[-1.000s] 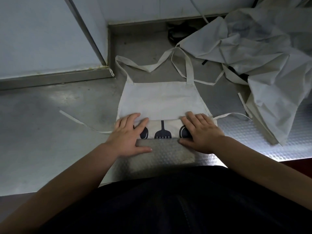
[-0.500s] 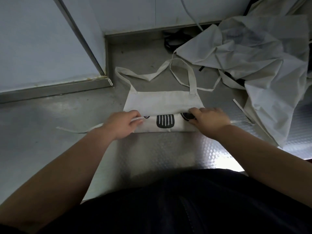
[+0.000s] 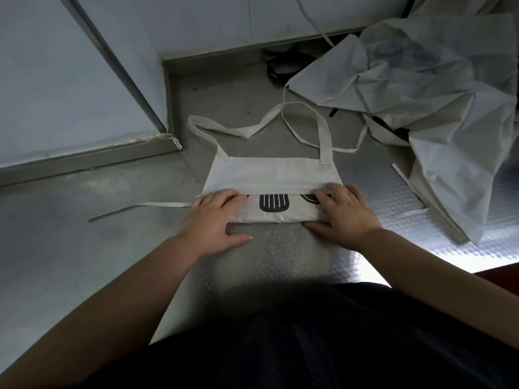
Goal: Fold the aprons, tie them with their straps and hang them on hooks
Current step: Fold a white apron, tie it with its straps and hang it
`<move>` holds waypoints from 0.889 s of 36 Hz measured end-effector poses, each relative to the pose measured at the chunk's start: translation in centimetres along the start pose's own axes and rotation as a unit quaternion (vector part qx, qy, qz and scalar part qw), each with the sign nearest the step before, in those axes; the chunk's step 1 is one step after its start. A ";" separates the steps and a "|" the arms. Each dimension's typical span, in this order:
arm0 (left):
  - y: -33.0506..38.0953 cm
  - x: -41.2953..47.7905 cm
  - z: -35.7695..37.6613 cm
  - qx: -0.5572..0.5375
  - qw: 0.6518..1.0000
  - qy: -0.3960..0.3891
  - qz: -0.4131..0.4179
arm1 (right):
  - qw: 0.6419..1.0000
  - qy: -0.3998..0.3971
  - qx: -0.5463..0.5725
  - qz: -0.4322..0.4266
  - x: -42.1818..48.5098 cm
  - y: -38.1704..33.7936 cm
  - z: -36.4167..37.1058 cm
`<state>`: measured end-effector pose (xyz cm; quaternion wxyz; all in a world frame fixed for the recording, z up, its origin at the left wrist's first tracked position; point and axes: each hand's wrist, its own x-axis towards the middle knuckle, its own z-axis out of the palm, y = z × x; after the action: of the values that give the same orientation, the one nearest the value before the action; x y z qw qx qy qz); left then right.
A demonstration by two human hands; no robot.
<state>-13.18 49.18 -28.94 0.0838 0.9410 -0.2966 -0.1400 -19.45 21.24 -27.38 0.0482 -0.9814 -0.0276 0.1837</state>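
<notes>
The folded apron (image 3: 269,176) lies flat on the steel worktop (image 3: 84,248), in front of the person. It makes a low, wide rectangle whose long axis goes from left to right. Its top edge with the neck strap (image 3: 323,127) points away from the person, toward the wall. The cloth is pale, matte cotton. A black print (image 3: 273,203) with white stripes shows on the near fold. One thin waist strap (image 3: 157,204) goes out to the left.

The left hand (image 3: 216,217) and the right hand (image 3: 345,214) press flat on the near fold with fingers straight, gripping nothing. The worktop is embossed with small bumps near the person. A crumpled pile of pale aprons (image 3: 421,88) lies at the far right.
</notes>
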 end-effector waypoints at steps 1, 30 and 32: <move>-0.3 0.4 -0.3 -0.021 1.000 0.012 -0.001 | 1.000 0.016 0.017 -0.013 0.0 0.1 -0.1; -3.1 2.9 -1.4 0.017 0.998 0.032 0.053 | 0.997 0.059 0.028 -0.029 1.5 -0.3 -0.4; -3.2 3.5 -1.7 -0.044 0.996 0.046 0.069 | 0.996 0.072 0.038 -0.037 1.5 -0.2 -1.2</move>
<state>-8.17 49.82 -28.81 0.1484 0.9192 -0.3499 -0.1031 -17.64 21.42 -26.77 0.0943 -0.9878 -0.0529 0.1117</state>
